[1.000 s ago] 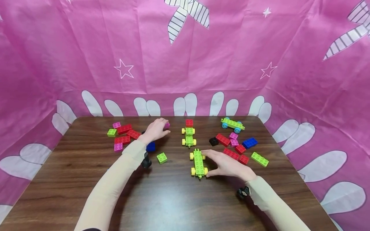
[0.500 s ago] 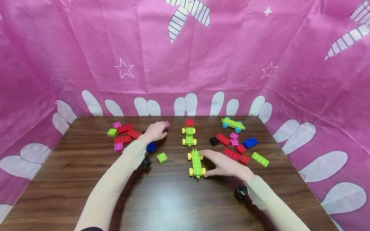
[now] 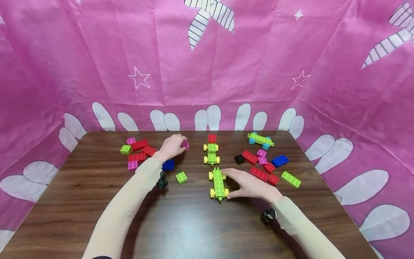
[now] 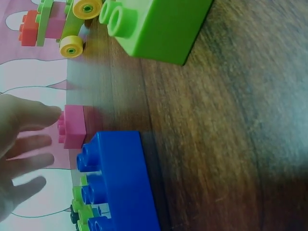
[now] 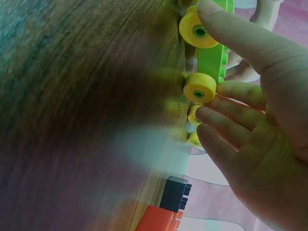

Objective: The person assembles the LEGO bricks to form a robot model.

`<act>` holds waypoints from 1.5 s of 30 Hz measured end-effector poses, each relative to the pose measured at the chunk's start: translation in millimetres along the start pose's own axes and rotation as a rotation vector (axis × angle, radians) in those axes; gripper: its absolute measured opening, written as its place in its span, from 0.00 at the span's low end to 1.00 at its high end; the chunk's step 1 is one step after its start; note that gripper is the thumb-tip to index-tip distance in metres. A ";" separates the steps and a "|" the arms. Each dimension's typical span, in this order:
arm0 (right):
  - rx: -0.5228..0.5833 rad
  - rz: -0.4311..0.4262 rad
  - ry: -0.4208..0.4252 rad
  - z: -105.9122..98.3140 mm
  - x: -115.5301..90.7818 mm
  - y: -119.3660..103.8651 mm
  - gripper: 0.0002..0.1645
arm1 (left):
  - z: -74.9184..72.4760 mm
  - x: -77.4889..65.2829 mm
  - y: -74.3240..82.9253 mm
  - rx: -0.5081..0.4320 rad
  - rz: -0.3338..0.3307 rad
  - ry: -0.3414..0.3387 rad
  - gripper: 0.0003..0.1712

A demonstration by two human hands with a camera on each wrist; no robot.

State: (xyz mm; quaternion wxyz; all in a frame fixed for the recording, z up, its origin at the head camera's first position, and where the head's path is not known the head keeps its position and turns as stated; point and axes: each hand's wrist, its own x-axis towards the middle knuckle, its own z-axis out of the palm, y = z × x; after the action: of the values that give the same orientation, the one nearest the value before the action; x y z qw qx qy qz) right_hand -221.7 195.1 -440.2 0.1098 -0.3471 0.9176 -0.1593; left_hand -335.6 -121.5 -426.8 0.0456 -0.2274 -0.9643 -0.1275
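My left hand (image 3: 173, 146) reaches to the back of the table, thumb and index finger at a small pink brick (image 3: 185, 144). In the left wrist view the thumb tip overlaps the studs of that pink brick (image 4: 74, 126), and the other fingers are spread above it. My right hand (image 3: 250, 183) lies along the right side of a lime-green wheeled base (image 3: 219, 183) with yellow wheels. Its thumb touches the rear wheel (image 5: 198, 30); the fairly straight fingers touch the front wheel (image 5: 199, 89). Behind that base stands another green, yellow-wheeled vehicle (image 3: 211, 157) with bricks built on it.
Loose red, pink and green bricks (image 3: 137, 157) lie at the left. A blue brick (image 3: 168, 165) and a green brick (image 3: 181, 177) sit beside my left forearm. Right of centre are several more bricks (image 3: 258, 173) and a green base with blue wheels (image 3: 260, 139).
The right hand has slid the yellow-wheeled base slightly left. At the left hand, the fingers have closed in on the pink brick, which has shifted a little toward me.
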 end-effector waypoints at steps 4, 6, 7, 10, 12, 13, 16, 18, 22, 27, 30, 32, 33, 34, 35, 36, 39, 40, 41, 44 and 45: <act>0.001 -0.003 -0.004 1.0 1.9 -2.0 0.52 | 4.2 -2.7 -4.3 0.069 -0.006 -0.038 0.25; -0.001 -0.003 -0.005 1.3 2.6 -2.8 0.52 | 6.4 -3.9 -6.5 0.089 -0.009 -0.052 0.25; 0.000 -0.005 -0.005 1.5 2.9 -3.2 0.51 | 7.2 -4.4 -7.6 0.094 -0.009 -0.050 0.24; 0.002 -0.007 -0.006 1.6 3.9 -4.2 0.51 | 7.8 -6.0 -10.0 0.096 -0.018 -0.038 0.23; 0.007 -0.008 -0.006 1.4 4.6 -5.0 0.51 | 7.2 -6.7 -11.0 0.088 -0.026 -0.031 0.23; 0.010 -0.009 -0.007 1.3 5.1 -5.4 0.51 | 6.8 -7.0 -11.3 0.080 -0.031 -0.031 0.23; 0.018 -0.016 -0.009 1.0 6.3 -6.7 0.51 | 6.2 -7.5 -12.4 0.064 -0.049 -0.033 0.22; 0.019 -0.019 -0.010 1.1 7.2 -7.3 0.51 | 6.2 -7.5 -13.2 0.057 -0.061 -0.034 0.20; 0.016 -0.022 -0.012 1.5 8.6 -7.9 0.51 | 6.4 -7.5 -14.4 0.055 -0.079 -0.033 0.17; 0.013 -0.027 -0.013 1.9 10.3 -8.4 0.51 | 3.3 -8.5 -14.8 0.043 -0.079 -0.024 0.17; 0.011 -0.032 -0.011 2.0 11.3 -9.0 0.51 | -0.1 -9.0 -14.4 0.016 -0.086 -0.015 0.18; 0.004 -0.033 -0.011 2.3 12.0 -9.3 0.51 | -2.6 -9.3 -13.6 -0.006 -0.093 -0.012 0.19; 0.000 -0.036 -0.008 2.3 12.4 -9.5 0.51 | -3.9 -9.7 -13.1 -0.012 -0.094 -0.012 0.19; -0.003 -0.038 -0.007 2.3 12.8 -9.6 0.51 | -5.4 -10.2 -12.4 -0.021 -0.094 -0.011 0.19; -0.007 -0.038 -0.006 2.3 13.1 -9.6 0.51 | -6.9 -10.8 -11.6 -0.025 -0.093 -0.011 0.20; -0.010 -0.039 -0.005 2.4 13.5 -9.7 0.51 | -8.3 -11.4 -10.7 -0.030 -0.091 -0.012 0.20; -0.015 -0.037 -0.004 2.5 14.5 -9.8 0.51 | -12.4 -13.2 -6.7 -0.041 -0.084 -0.016 0.20; -0.017 -0.034 -0.005 2.6 14.7 -9.6 0.51 | -13.6 -13.8 -5.0 -0.046 -0.081 -0.018 0.20; -0.020 -0.034 -0.005 2.6 14.9 -9.6 0.51 | -14.7 -14.6 -3.4 -0.050 -0.073 -0.018 0.20; -0.018 -0.029 -0.006 2.7 15.1 -9.5 0.51 | -17.9 -17.4 2.1 -0.063 -0.052 -0.018 0.20; -0.018 -0.030 -0.005 2.7 15.1 -9.6 0.52 | -18.7 -18.7 3.7 -0.065 -0.044 -0.016 0.20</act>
State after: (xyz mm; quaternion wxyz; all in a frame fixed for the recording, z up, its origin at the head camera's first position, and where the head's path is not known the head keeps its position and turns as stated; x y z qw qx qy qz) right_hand -226.2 177.5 -440.6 0.1065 -0.3623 0.9134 -0.1521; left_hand -316.7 -131.3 -410.6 0.0278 -0.2085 -0.9647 -0.1582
